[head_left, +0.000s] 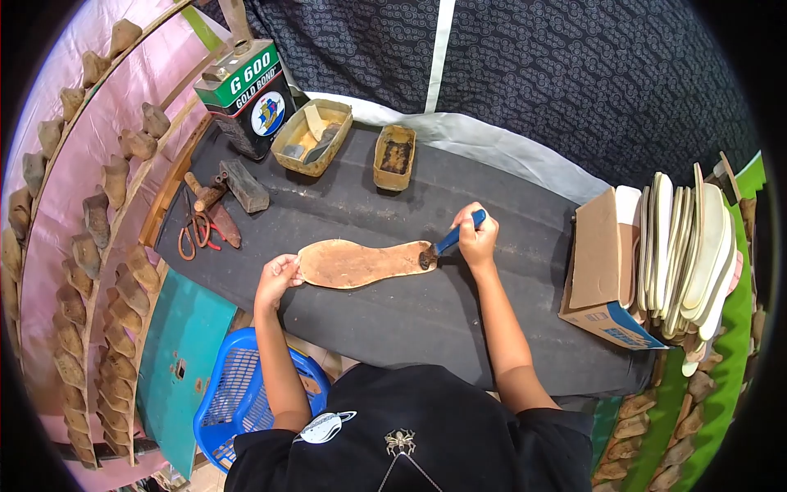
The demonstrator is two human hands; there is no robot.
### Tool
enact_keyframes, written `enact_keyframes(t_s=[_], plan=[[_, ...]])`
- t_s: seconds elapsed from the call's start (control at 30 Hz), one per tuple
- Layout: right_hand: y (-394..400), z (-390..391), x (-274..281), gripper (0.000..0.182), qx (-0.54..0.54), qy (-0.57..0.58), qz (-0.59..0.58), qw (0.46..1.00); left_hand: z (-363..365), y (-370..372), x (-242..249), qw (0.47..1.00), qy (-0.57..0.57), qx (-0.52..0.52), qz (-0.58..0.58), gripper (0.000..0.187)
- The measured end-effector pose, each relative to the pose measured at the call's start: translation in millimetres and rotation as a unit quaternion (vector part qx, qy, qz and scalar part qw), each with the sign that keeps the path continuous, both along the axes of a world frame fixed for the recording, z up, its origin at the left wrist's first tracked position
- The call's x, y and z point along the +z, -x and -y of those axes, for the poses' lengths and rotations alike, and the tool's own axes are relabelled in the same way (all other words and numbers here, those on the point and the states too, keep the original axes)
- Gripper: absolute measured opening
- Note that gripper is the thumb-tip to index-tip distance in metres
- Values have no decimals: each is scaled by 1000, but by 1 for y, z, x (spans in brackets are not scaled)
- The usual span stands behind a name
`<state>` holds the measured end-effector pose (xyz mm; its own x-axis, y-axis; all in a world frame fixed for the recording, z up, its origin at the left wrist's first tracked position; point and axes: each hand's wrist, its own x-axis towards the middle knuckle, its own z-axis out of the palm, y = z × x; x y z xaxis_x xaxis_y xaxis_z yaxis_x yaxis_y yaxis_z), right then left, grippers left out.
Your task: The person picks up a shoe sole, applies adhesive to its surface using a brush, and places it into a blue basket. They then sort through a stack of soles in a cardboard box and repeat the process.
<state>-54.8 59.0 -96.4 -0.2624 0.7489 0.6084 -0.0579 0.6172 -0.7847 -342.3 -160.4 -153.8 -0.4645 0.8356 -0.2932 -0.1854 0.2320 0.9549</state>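
Note:
A tan shoe insole (352, 264) lies lengthwise on the black-covered table (393, 324). My left hand (279, 281) pinches its wide toe end at the left edge. A blue-handled brush (450, 240) is gripped in my right hand (479, 238), fingers wrapped round the handle. Its dark bristles touch the narrow heel end of the insole, where a dark, wet-looking patch shows. Beyond the insole stands a small tub (394, 157) with dark brown residue inside.
A G 600 Gold Bond can (246, 94) and a tub of scraps (313, 138) stand at the back left, near scissors (195, 232), a hammer (205, 193) and a dark block (244, 185). A cardboard box (602, 258) of insoles sits right; a blue basket (238, 394) is below left.

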Motion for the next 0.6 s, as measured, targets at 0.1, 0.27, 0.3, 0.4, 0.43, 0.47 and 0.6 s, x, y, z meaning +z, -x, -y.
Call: enact_keyframes(t_s=[0.1, 0.27, 0.3, 0.4, 0.43, 0.47, 0.6], plan=[[-2, -11, 1, 22, 14, 10, 14, 1000, 0, -1, 0, 1000, 0, 0, -1, 14], [-4, -20, -1, 22, -9, 14, 20, 1000, 0, -1, 0, 1000, -2, 7, -2, 15], [-2, -20, -2, 22, -1, 20, -7, 1000, 0, -1, 0, 1000, -4, 6, 0, 15], [1, -18, -8, 21, 10, 29, -18, 999, 0, 0, 0, 1000, -4, 3, 1, 16], [1, -20, -6, 20, 3, 40, -16, 999, 0, 0, 0, 1000, -4, 4, 0, 16], [-1, -22, -5, 18, -4, 51, -14, 999, 0, -1, 0, 1000, -5, 5, 0, 16], [-6, -30, -10, 17, -2, 69, -45, 997, 0, 0, -2, 1000, -13, 0, 4, 14]])
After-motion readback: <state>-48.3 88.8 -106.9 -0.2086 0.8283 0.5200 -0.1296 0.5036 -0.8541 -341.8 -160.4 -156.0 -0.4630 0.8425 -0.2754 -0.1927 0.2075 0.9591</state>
